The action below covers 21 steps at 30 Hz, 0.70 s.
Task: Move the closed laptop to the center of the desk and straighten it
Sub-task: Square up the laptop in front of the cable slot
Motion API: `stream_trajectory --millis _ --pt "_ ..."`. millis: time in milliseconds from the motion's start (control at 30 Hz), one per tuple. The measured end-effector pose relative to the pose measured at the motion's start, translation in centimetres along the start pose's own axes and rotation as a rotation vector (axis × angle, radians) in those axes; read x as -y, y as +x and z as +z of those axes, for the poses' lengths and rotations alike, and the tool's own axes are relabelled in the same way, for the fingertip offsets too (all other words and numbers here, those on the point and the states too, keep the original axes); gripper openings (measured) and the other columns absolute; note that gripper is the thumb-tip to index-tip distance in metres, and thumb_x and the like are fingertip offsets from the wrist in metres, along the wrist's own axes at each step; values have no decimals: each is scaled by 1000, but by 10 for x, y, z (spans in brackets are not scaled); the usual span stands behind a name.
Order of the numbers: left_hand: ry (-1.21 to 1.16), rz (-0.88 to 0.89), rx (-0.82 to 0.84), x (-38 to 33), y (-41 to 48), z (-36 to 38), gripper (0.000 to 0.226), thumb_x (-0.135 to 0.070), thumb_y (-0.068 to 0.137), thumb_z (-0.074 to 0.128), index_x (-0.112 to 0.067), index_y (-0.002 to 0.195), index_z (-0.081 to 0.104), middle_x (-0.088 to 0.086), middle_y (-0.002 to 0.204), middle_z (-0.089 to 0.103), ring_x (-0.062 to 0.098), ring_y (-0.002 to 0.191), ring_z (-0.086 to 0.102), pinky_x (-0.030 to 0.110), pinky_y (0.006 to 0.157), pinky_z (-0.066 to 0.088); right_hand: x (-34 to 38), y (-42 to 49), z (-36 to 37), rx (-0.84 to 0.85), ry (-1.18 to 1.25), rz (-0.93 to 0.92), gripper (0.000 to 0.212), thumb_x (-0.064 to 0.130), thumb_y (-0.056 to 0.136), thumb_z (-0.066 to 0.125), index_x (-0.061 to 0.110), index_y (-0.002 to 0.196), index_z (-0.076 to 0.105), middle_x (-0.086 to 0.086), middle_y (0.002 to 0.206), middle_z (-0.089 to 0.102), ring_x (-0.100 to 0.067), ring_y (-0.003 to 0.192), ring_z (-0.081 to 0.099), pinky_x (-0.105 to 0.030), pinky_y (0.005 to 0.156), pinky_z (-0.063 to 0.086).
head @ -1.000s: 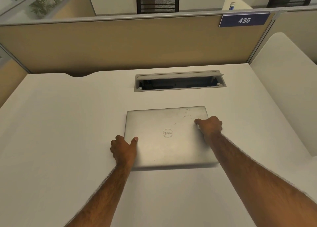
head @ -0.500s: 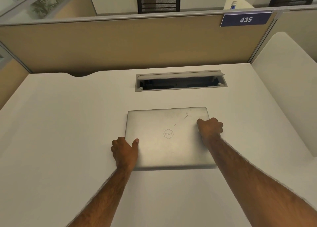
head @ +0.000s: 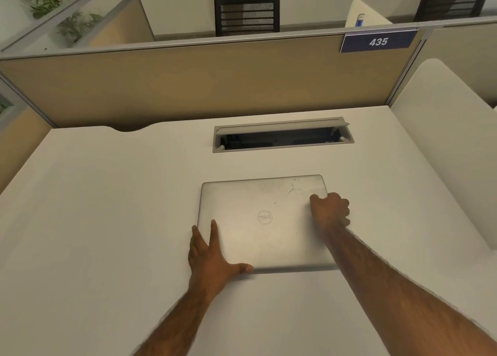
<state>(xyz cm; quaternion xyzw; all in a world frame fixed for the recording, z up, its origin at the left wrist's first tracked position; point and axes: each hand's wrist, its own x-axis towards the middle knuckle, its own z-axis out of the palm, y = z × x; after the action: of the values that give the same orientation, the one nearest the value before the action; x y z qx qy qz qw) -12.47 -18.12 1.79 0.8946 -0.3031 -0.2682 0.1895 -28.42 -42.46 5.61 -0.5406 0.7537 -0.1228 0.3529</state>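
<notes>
A closed silver laptop (head: pixel 263 221) lies flat in the middle of the white desk (head: pixel 107 221), its edges roughly square with the desk's front. My left hand (head: pixel 212 258) rests spread over the laptop's near-left corner, fingers running along the left edge and thumb along the front edge. My right hand (head: pixel 330 210) is curled over the laptop's right edge near the far corner, thumb on the lid and fingers wrapped around the side.
An open cable tray slot (head: pixel 282 137) is set into the desk just behind the laptop. A tan partition (head: pixel 188 86) with a "435" sign (head: pixel 377 42) closes the back. A white side panel (head: pixel 443 140) borders the right.
My left hand has uncurled from the laptop's left edge and now lies flat on the near-left corner. The right hand and laptop have hardly shifted.
</notes>
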Motion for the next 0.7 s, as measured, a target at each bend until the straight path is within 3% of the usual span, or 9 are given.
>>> stream_trajectory --millis 133,233,400,500,600,700 --pt "175 118 29 7 -2 1 158 -86 40 73 -35 158 -19 1 159 -45 31 152 -33 50 126 -4 -4 -2 -1 2 47 -29 45 26 92 57 2 130 58 -20 139 49 -40 128 47 -47 106 42" --pt "227 212 -18 11 -6 4 139 -81 60 69 -29 161 -11 -5 157 -45 28 153 -32 51 127 -6 -11 -5 1 -4 78 -73 48 27 92 58 3 134 56 -20 139 50 -41 129 46 -48 105 44" --pt "370 341 -80 14 -13 3 122 -92 71 40 -22 163 1 -6 168 -20 22 157 -19 55 126 -7 -33 -9 -2 65 97 -256 59 29 91 66 6 144 55 -17 148 54 -35 137 47 -43 112 39" --pt "458 365 -103 13 -16 1 121 -95 72 29 -18 163 11 -1 172 -3 28 159 -4 59 126 1 -62 -20 1 124 -160 -451 80 52 87 71 12 151 46 -15 164 32 -32 150 31 -43 119 31" --pt "532 387 -99 10 -19 1 114 -90 77 33 -10 158 32 7 168 24 37 154 26 66 118 26 -95 -32 7 114 -446 -626 102 79 77 59 24 158 33 -11 172 10 -33 158 7 -48 123 23" --pt "584 392 -104 10 -19 1 111 -87 79 35 -7 155 38 11 165 31 40 150 35 67 113 35 -115 -40 6 116 -527 -731 112 94 70 37 29 161 27 -4 173 4 -32 158 -7 -52 124 17"
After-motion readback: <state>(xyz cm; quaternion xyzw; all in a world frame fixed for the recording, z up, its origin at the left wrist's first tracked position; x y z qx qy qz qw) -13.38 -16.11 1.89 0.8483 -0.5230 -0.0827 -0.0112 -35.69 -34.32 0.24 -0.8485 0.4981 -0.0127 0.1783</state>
